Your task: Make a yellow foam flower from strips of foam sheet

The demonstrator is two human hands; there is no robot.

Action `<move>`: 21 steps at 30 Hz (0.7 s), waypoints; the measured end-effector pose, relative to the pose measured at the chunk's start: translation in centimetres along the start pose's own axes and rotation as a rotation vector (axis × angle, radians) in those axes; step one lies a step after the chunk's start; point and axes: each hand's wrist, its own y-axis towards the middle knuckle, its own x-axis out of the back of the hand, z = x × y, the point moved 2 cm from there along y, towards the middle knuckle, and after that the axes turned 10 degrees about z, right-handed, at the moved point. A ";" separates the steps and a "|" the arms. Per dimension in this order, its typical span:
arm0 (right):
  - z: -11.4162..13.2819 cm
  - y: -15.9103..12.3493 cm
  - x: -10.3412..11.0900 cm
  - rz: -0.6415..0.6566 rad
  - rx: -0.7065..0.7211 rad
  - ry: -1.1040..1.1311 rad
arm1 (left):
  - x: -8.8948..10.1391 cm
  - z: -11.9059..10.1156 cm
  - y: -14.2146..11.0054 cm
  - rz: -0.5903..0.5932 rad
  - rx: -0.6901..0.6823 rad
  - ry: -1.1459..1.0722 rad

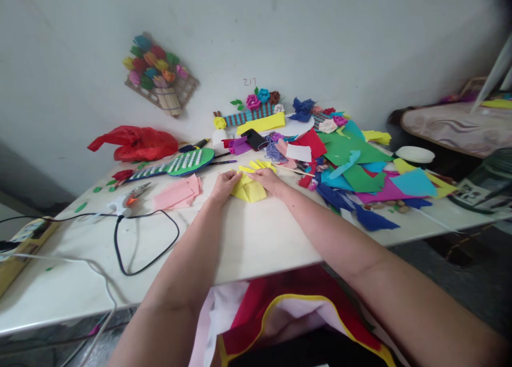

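A piece of folded yellow crepe paper (248, 191) is held between my two hands over the middle of the white table (264, 233). My left hand (227, 185) is closed on its left side, thumb and fingers pinching the edge. On the right, my right hand (269, 180) grips the upper right part of the same paper. Just behind lie several narrow yellow paper pieces (258, 165), close to the right fingers. Left of my hands rest pink paper sheets (178, 192). A thin wooden stick (296, 170) lies beyond my right hand.
At left are a glue gun (121, 204) with looping black cable, pliers (141, 190), a power strip (24, 249) and a red plastic bag (140, 143). A green guitar-shaped craft (192, 161) lies behind. Coloured paper (356, 148) piles up at right, near a glass jar (486, 183).
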 end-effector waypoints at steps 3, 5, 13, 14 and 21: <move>0.1 -0.1 0.0 0.005 -0.018 -0.091 | 0.0 0.1 0.0 0.010 0.003 -0.014; -0.1 -0.1 0.0 -0.008 -0.027 -0.111 | 0.0 0.0 0.0 0.011 0.006 -0.026; -0.9 0.5 0.0 -0.075 -0.034 -0.118 | -0.4 -0.5 -0.2 -0.009 0.020 -0.034; -0.8 0.5 0.0 -0.080 -0.032 -0.119 | -0.4 -0.5 -0.2 -0.013 0.020 -0.028; -0.5 0.2 0.0 0.041 -0.002 -0.026 | -0.6 -0.6 -0.2 0.002 0.004 0.000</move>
